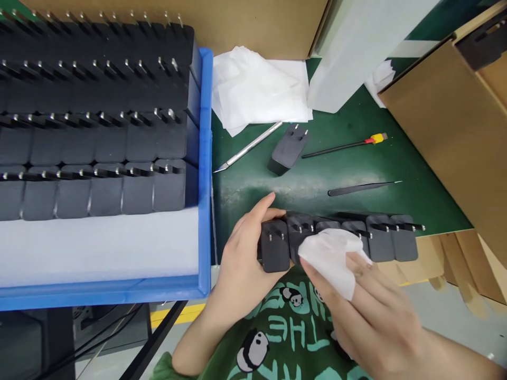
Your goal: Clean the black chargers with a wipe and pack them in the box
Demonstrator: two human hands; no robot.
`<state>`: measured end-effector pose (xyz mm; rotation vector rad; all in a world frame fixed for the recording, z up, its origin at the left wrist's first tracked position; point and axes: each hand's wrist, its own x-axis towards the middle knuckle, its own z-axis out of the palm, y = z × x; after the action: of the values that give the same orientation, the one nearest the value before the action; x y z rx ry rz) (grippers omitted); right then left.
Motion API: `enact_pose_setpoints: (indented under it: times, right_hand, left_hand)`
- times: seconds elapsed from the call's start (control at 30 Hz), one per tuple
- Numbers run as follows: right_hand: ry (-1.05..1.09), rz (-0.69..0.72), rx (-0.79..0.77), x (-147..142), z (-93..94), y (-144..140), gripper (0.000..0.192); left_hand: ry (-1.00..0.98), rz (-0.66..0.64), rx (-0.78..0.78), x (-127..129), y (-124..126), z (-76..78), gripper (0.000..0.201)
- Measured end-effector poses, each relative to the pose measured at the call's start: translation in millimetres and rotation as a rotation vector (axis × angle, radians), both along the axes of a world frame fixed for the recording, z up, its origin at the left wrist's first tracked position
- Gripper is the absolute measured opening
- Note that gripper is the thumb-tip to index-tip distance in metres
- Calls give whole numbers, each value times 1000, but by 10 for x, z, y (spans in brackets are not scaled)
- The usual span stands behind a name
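Observation:
A row of several black power adapters (275,246) lies along the front edge of the green table, metal prongs showing. My left hand (249,250) wraps round the left end of the row, thumb in front and fingers behind. In my right hand (370,301) a white cloth (330,256) is pinched and pressed against the middle adapters, hiding part of them. Behind the row, one separate adapter (289,149) rests on the table with its prongs up.
A blue tray (205,158) at the left holds rows of adapters on white foam. Around the table lie a craft knife (249,146), tweezers (362,188), a short USB cable (344,146) and stacked white cloths (259,89). Cardboard boxes (447,116) stand right and behind.

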<state>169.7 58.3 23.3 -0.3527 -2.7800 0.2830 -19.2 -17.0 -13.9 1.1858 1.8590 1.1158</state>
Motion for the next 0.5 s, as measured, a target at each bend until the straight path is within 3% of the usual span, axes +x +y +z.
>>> enact_pose_setpoints:
  times: [0.17, 0.3, 0.5]
  right_hand:
    - [94, 131, -165, -283, -55, -61, 37]
    - [125, 155, -232, -358, -43, -69, 39]
    - [153, 133, -221, -345, -5, -30, 31]
  left_hand:
    - [3, -27, 9, -26, -22, 20, 74]
    - [-11, -27, 6, -37, -29, 33, 71]
    - [-34, -20, 25, -33, -19, 15, 68]
